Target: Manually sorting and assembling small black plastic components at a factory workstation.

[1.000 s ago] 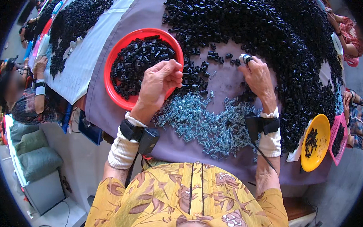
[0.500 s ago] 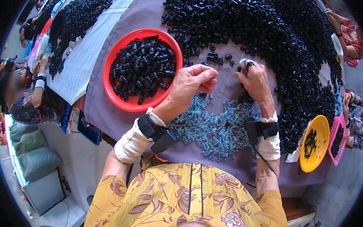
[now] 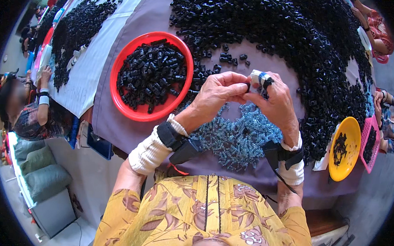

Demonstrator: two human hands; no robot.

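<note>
Across the purple-covered counter (image 3: pixel 118 132), I'm seeing the left hand (image 3: pixel 213 93) pinching a small black part (image 3: pixel 248 87) toward three o'clock; the right hand (image 3: pixel 279 100) is adjoining at nine, but its grip I can't tell.

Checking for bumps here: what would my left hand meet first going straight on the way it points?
The left hand would probably meet the right hand first, with a small black piece between them; exact depth there is hard to judge.
</note>
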